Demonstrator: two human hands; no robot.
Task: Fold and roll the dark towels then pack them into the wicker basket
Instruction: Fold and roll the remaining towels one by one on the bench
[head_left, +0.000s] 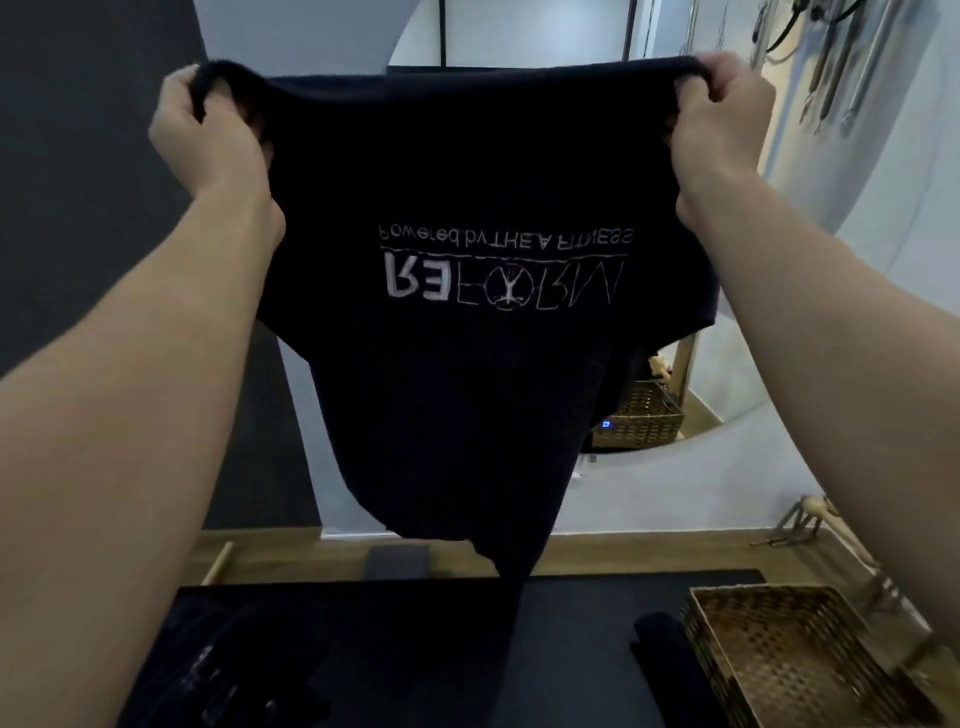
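A dark towel (467, 374) with upside-down white lettering hangs spread in the air in front of me. My left hand (208, 135) grips its upper left corner and my right hand (722, 124) grips its upper right corner, both raised high. Its lower end trails down toward the black surface (415, 649). The wicker basket (789, 665) stands at the lower right on that surface, nothing visible inside it. A rolled dark towel (660, 644) lies just left of the basket. More dark towels (218, 670) lie in a heap at the lower left.
A mirror (691, 395) on the white wall behind reflects the basket. A wooden stick (218, 564) lies on the wooden floor at the left. A small wooden figure (810, 519) stands at the right. Metal hardware (841, 67) hangs at the top right.
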